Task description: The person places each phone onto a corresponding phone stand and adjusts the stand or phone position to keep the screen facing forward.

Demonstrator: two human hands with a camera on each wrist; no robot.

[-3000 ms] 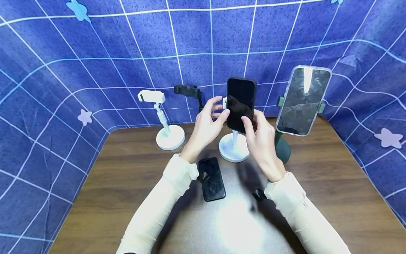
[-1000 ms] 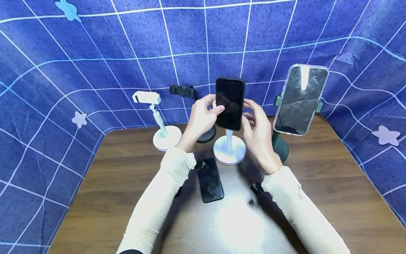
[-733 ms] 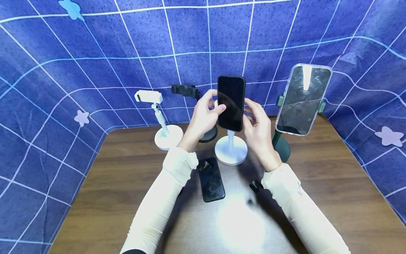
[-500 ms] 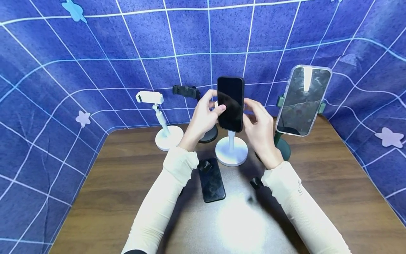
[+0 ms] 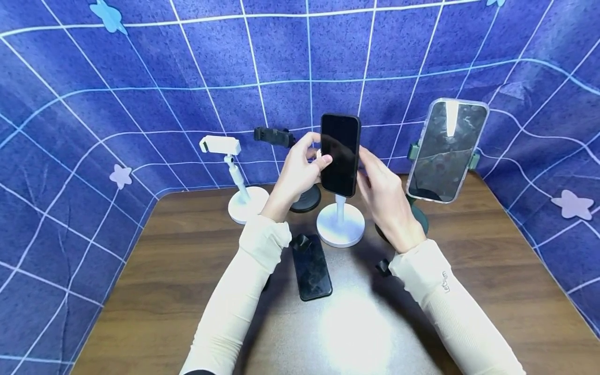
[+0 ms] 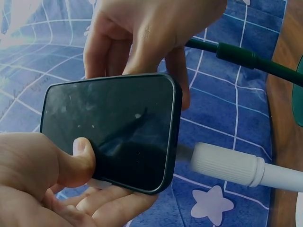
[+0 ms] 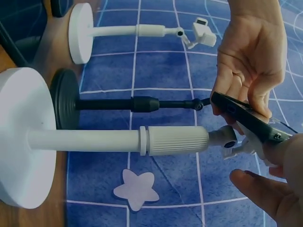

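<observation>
A black smartphone (image 5: 339,156) stands upright at the head of a white phone stand (image 5: 340,229). My left hand (image 5: 298,169) pinches its left edge, thumb on the screen and fingers behind; the left wrist view shows this thumb (image 6: 83,161) close. At the opposite edge my right hand (image 5: 384,195) grips the phone, its fingertips partly hidden behind it. In the right wrist view the stand's ribbed collar (image 7: 177,140) leads to a pivot and a white clamp (image 7: 248,142) at the phone's back.
Another black phone (image 5: 312,271) lies on the wooden table (image 5: 187,260). Left of the hands stand a white holder (image 5: 220,145) and a black holder (image 5: 273,136). At right, a green stand (image 5: 419,216) carries a clear-cased phone (image 5: 447,151). A blue curtain (image 5: 164,62) hangs behind.
My left hand has gone from the white clamp at the phone's side to pinching the phone. The right thumb has left the screen, and the right hand has closed in behind the right edge.
</observation>
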